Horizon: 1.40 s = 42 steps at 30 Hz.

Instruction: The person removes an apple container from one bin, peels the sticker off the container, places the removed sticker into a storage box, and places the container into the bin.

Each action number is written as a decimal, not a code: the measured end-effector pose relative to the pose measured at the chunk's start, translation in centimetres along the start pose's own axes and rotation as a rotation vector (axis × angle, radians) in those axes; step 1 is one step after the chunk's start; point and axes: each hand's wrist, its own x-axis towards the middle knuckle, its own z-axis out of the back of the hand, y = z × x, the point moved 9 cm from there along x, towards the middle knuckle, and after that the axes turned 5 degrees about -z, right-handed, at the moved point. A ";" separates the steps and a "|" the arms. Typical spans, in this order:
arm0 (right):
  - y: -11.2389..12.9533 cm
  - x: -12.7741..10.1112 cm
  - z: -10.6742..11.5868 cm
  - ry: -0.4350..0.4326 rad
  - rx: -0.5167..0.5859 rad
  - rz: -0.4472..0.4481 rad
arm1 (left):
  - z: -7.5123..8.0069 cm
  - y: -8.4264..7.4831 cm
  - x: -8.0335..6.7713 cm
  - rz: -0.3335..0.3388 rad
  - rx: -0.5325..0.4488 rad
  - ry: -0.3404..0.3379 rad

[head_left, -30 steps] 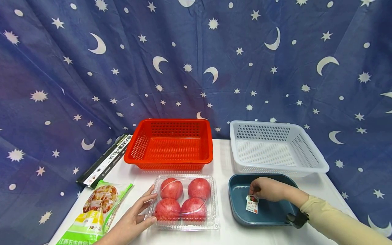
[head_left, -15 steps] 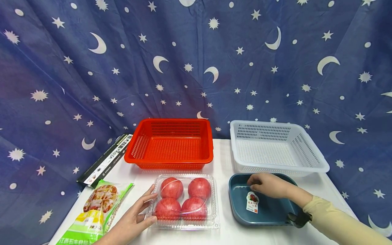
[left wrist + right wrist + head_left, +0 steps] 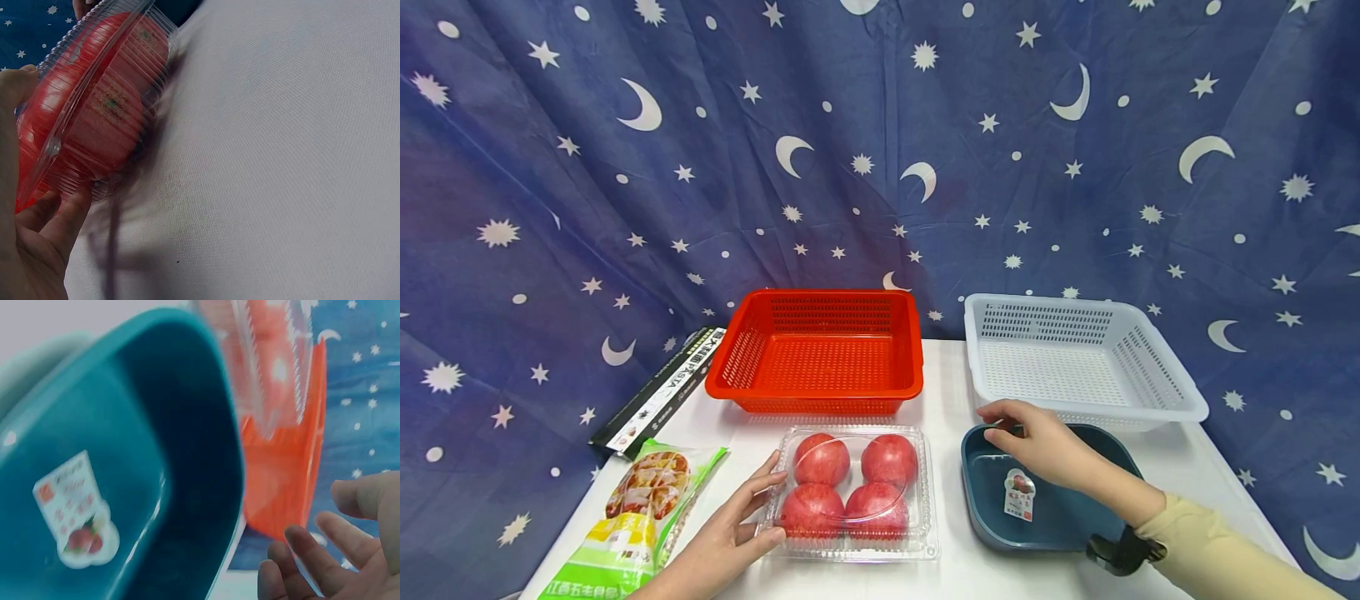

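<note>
A clear plastic box [image 3: 850, 487] with several red fruits sits near the table's front edge. My left hand [image 3: 760, 512] rests on its left side with its fingers straight. The left wrist view shows the fingers [image 3: 59, 219] against the box [image 3: 94, 112]. To the right stands a dark teal tray [image 3: 977, 508]. A small white label [image 3: 1019, 493] with a red picture lies flat inside it. My right hand [image 3: 1007, 425] hovers over the tray's far left corner and holds nothing. The right wrist view shows its relaxed fingers [image 3: 312, 550] away from the label [image 3: 75, 512] in the tray [image 3: 187, 425].
A red basket [image 3: 816, 296] and a white basket [image 3: 1075, 302] stand side by side at the back of the white table [image 3: 943, 392]. A green food bag [image 3: 625, 517] and a long black box [image 3: 658, 392] lie at the left. A starry blue cloth hangs behind.
My right hand has let go of the label, which now lies in the tray. The hand has drifted left and toward the tray's far corner. My left hand has stayed on the box.
</note>
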 end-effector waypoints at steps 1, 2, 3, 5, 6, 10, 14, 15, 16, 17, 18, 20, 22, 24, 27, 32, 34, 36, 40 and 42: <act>0.3 -0.1 -0.1 -0.006 0.011 0.007 | 0.0 0.0 0.0 -0.001 0.000 0.001; 0.6 -0.2 -0.3 -0.008 0.025 0.011 | 0.0 0.0 0.0 -0.001 0.000 0.000; 0.8 -0.3 -0.5 0.000 0.053 0.008 | 0.0 0.0 0.0 -0.003 0.001 0.000; 1.3 -0.6 -0.9 0.004 0.085 0.010 | 0.0 0.0 0.0 -0.010 -0.002 0.001; 1.6 -0.7 -1.1 0.005 0.096 0.015 | 0.0 -0.1 0.0 -0.016 -0.004 0.002; 2.5 -1.0 -1.9 0.006 0.118 0.042 | -0.1 -0.3 0.0 -0.040 -0.009 0.006; 3.1 -1.3 -2.8 0.021 0.157 0.036 | -0.1 -0.3 0.0 -0.052 -0.007 0.010; 3.1 -1.4 -3.1 0.027 0.167 0.026 | -0.1 -0.3 0.0 -0.052 -0.006 0.011; 3.2 -1.5 -3.3 0.032 0.174 0.017 | -0.1 -0.3 0.0 -0.053 -0.005 0.011; 3.3 -1.5 -3.6 0.037 0.180 0.008 | -0.2 -0.3 0.0 -0.055 -0.004 0.011; 3.3 -1.6 -3.9 0.045 0.187 0.000 | -0.2 -0.3 0.0 -0.056 -0.001 0.011; 3.6 -1.8 -4.6 0.063 0.202 -0.014 | -0.2 -0.3 0.0 -0.061 0.000 0.010; 3.9 -2.1 -5.2 0.083 0.217 -0.017 | -0.2 -0.3 0.0 -0.065 0.003 0.010; 4.3 -2.5 -5.8 0.104 0.235 -0.021 | -0.1 -0.4 0.0 -0.064 0.003 0.009; 4.6 -2.9 -6.6 0.129 0.264 -0.034 | -0.1 -0.3 0.0 -0.054 -0.001 0.007; 4.8 -3.2 -8.2 0.168 0.340 -0.046 | -0.1 -0.2 0.0 -0.030 -0.001 -0.004; 4.8 -3.2 -8.7 0.181 0.368 -0.041 | -0.1 -0.1 0.0 -0.021 0.001 -0.007; 4.8 -3.2 -9.1 0.182 0.378 -0.039 | -0.1 -0.1 0.0 -0.023 0.003 -0.008; 4.5 -3.3 -9.8 0.174 0.415 -0.094 | 0.0 -0.2 0.0 -0.045 0.005 -0.007; 4.2 -3.3 -10.3 0.164 0.445 -0.141 | -0.1 -0.3 0.0 -0.057 0.007 -0.006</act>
